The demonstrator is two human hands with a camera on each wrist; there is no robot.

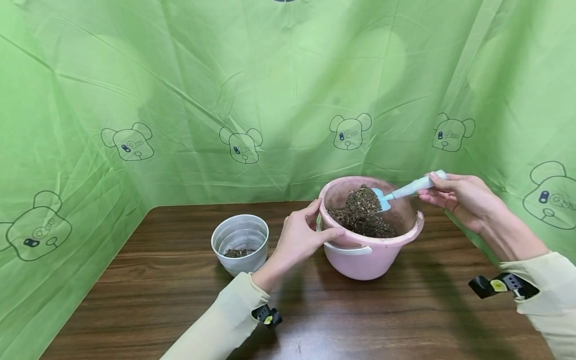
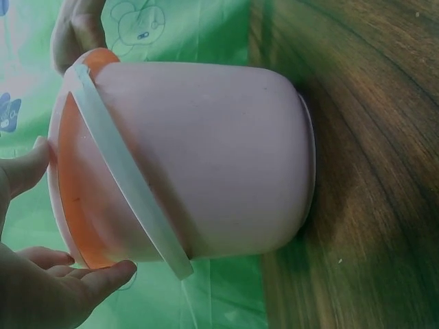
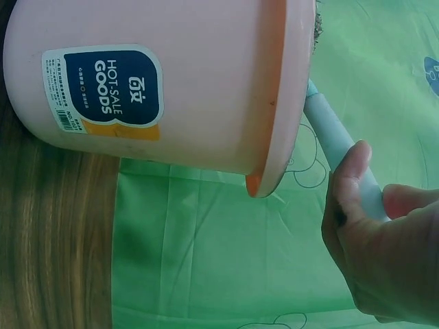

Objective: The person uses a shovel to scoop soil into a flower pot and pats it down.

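Note:
A pink bucket (image 1: 364,262) stands on the table, holding dark, crumbly soil (image 1: 355,222). My right hand (image 1: 468,200) grips the pale handle of a small light-blue trowel (image 1: 411,188) at the bucket's right side. Soil is heaped on the trowel's blade, which is inside the bucket just over the rest. With thumb and fingers, my left hand (image 1: 301,235) holds the bucket's rim on its left side; the thumb (image 2: 27,168) lies against the rim in the left wrist view. Left of that hand, a grey-white pot (image 1: 240,230) has a little soil at its bottom.
The bucket's white carrying handle (image 2: 130,178) hangs down along its side. A label (image 3: 103,89) is stuck on the bucket. Green cloth (image 1: 288,100) with bear outlines surrounds the brown wooden table (image 1: 157,300) at the back and sides.

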